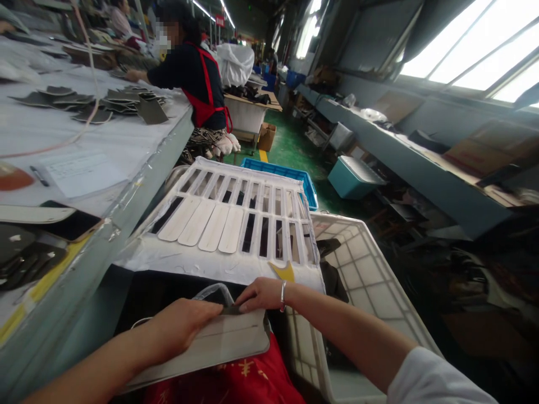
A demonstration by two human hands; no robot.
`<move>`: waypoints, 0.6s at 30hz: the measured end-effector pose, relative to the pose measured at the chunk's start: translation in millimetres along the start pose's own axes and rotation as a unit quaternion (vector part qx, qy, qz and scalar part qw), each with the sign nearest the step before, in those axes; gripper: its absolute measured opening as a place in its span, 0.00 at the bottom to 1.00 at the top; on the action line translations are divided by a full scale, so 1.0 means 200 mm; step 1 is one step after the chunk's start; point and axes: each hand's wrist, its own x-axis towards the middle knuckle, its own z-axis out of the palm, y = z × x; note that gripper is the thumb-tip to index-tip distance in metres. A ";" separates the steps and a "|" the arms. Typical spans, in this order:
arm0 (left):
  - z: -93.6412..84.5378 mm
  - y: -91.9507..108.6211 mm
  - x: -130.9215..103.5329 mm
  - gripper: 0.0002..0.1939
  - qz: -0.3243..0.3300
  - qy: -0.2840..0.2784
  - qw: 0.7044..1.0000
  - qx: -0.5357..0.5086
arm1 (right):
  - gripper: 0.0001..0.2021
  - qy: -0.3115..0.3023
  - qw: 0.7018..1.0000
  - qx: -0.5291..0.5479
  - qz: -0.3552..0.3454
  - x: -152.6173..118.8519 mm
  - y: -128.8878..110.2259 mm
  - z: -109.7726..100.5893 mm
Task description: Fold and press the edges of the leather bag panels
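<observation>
A pale, flat panel with rounded corners and a dark strip along its upper edge lies over my lap. My left hand is closed over the panel's upper left part, its fingertips at the dark strip. From the right, my right hand pinches the same edge, thumb and fingers close together. A clear, curved band loops up behind the panel between both hands. Just beyond stands a white slotted frame, with several long white pieces lying on its left part. A yellow piece sits at its near edge.
On the left a worktable holds dark cut pieces, a paper sheet and a phone. White crate stands at right, blue crate behind the frame. A co-worker in a red apron leans over the table.
</observation>
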 end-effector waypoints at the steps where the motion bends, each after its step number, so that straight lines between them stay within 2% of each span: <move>1: -0.01 -0.02 -0.02 0.21 -0.004 -0.007 1.000 -0.004 | 0.18 -0.006 1.000 0.000 0.001 0.01 0.00 0.00; 3: -0.01 -0.04 -0.05 0.24 -0.014 -0.019 1.000 0.020 | 0.17 -0.016 1.000 -0.002 -0.002 0.02 -0.02 0.00; 6: 0.04 -0.04 -0.06 0.28 -0.035 -0.014 0.998 0.050 | 0.17 -0.022 1.000 -0.004 -0.019 0.05 -0.05 0.03; 10: 0.08 -0.05 -0.05 0.29 -0.029 -0.009 0.997 0.069 | 0.16 -0.021 0.997 -0.013 -0.075 0.10 -0.10 0.08; 13: 0.02 -0.08 -0.10 0.27 -0.019 -0.003 0.999 0.051 | 0.16 -0.028 0.994 -0.034 -0.099 0.13 -0.13 0.08; 18: -0.09 -0.18 -0.27 0.24 -0.014 -0.003 1.000 -0.010 | 0.17 -0.044 0.995 -0.061 -0.072 0.16 -0.19 0.06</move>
